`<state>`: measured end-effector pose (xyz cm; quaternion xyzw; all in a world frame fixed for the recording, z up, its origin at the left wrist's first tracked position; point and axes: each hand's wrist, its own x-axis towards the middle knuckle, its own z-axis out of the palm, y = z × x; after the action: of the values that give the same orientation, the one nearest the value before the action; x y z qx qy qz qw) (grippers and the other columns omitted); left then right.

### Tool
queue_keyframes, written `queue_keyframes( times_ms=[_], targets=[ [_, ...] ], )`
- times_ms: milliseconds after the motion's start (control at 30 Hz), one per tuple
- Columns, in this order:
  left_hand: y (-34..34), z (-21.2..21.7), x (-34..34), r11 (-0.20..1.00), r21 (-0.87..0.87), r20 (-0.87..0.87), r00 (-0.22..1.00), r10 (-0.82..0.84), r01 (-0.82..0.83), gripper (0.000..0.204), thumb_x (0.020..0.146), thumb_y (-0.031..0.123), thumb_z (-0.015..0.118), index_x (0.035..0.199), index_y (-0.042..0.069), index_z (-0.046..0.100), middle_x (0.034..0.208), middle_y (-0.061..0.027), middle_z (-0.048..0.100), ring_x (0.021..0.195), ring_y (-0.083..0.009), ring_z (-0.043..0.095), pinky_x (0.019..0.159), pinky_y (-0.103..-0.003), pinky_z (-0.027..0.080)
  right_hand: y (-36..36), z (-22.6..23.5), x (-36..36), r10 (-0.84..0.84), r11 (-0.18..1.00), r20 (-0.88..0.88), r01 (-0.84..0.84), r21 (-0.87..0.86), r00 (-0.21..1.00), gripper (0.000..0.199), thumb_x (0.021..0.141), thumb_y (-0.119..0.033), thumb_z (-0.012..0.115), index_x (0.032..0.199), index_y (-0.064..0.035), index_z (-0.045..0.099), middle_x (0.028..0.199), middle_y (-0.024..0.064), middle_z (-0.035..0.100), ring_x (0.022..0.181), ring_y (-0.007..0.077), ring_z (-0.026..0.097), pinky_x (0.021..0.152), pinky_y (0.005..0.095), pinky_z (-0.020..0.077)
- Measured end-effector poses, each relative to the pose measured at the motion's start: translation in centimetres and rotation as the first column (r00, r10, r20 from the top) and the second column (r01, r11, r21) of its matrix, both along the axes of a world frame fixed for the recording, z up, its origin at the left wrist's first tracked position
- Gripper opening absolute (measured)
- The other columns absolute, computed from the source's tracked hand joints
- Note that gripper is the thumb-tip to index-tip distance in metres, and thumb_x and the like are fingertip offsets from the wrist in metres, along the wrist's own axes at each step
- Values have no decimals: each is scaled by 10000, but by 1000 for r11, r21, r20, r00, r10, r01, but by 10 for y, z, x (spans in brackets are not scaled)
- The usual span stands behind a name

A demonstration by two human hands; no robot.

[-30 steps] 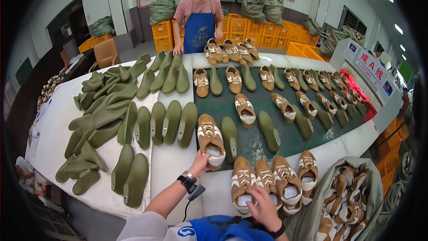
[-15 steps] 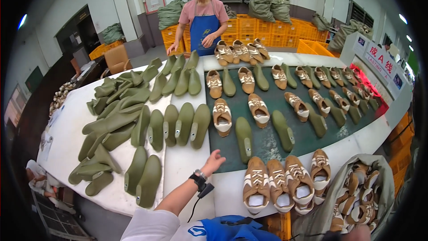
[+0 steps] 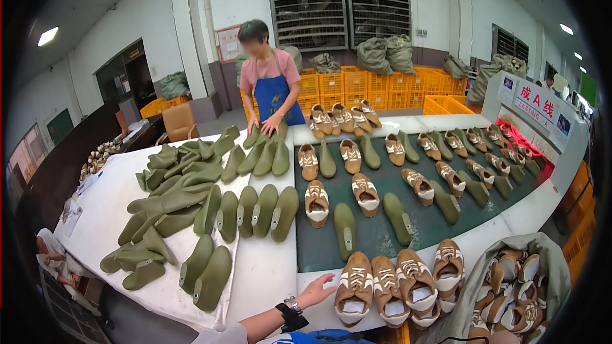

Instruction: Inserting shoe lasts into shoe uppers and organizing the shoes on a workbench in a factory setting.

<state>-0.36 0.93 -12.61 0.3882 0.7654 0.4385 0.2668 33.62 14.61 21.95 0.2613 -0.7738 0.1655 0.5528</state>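
I have the left hand bare and holding nothing, its fingers loosely spread and palm low over the white tabletop. Its fingertips reach just beside the nearest brown shoe, and I cannot tell whether they touch it. That shoe stands with its white-trimmed heel toward me, and to its right, farther from the left hand, a cluster of matching shoes stands close together. Of the right hand I get only a blurred sliver at the lower edge, by the grey-green sack, so I cannot tell whether it grips anything; loose shoes fill the sack just ahead of it. Straight ahead of the left hand, a dark green belt carries brown shoes set among olive-green shoe lasts. Left of that hand, past its wrist, lie two large lasts, with a jumbled heap of lasts beyond them. Well ahead, a co-worker in a blue apron rests both hands on lasts at the table's far side.
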Motion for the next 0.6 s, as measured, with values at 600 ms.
queue_keyframes(
  times_ms=[600],
  targets=[
    [27,38,69,996,89,-99,995,-24,33,485,849,214,599,1267,34,434,1224,-147,532,1121,-252,524,942,-320,409,105,-19,-38,190,967,-26,-192,-168,981,286,796,-69,603,1079,-61,563,981,91,584,822,162,574,778,304,438]
  ],
)
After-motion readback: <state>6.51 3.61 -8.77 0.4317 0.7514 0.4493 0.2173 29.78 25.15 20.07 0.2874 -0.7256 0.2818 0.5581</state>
